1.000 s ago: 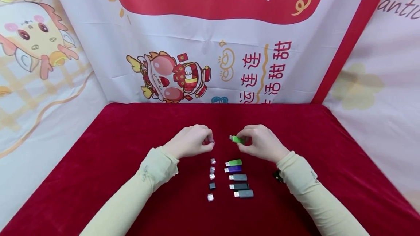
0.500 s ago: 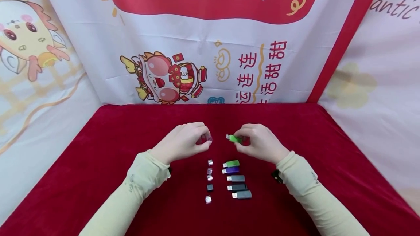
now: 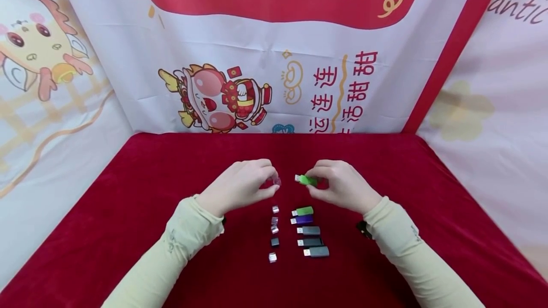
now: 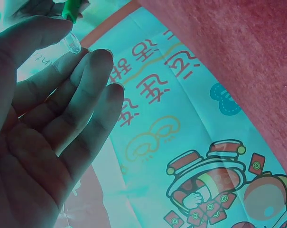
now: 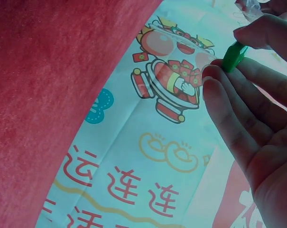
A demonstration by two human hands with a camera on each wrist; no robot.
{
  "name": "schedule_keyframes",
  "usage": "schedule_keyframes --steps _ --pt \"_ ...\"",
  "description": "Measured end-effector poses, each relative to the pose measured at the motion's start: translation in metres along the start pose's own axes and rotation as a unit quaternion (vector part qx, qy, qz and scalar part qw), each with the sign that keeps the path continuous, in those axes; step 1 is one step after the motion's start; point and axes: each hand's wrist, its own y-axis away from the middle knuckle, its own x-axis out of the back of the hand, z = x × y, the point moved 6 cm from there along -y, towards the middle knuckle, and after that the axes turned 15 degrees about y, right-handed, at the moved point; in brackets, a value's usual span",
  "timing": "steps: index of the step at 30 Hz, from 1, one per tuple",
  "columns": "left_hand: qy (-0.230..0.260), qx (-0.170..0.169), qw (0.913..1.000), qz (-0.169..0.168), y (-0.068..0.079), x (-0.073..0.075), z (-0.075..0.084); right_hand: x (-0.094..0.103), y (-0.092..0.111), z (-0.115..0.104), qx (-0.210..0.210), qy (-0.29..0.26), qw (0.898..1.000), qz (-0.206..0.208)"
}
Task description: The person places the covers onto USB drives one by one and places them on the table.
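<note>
My left hand (image 3: 241, 184) pinches a small clear plastic cap (image 4: 73, 43) between thumb and fingers, its other fingers extended in the left wrist view. Facing it, my right hand (image 3: 340, 185) holds a green USB flash drive (image 3: 306, 180) by its body, with the metal plug pointing left toward the cap. A gap separates plug and cap. In the right wrist view, thumb and fingertips pinch the green flash drive (image 5: 235, 56). Both hands are above the red cloth, beyond the laid-out pieces.
On the red tablecloth (image 3: 192, 270), a column of flash drives lies plugs left: green (image 3: 303, 211), purple (image 3: 302, 220), grey (image 3: 309, 230), dark (image 3: 310, 242) and grey (image 3: 317, 252). Left of them is a column of clear caps (image 3: 272, 257) and one dark cap (image 3: 275, 242). Printed curtains stand behind.
The head view has shifted slightly. My left wrist has swung a little outward and its fingertips now sit slightly nearer the plug. Both hands keep their pinch; the laid-out pieces stay put.
</note>
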Motion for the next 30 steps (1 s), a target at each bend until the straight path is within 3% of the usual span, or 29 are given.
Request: schedule_keyframes --steps 11,30 --pt "-0.005 0.002 0.9998 -0.017 -0.001 -0.005 0.005 0.003 0.001 -0.007 0.017 0.017 1.0 0.008" --pt "-0.014 -0.013 0.9998 0.001 -0.003 -0.005 0.006 0.003 -0.001 -0.012 0.02 0.023 0.999 0.015"
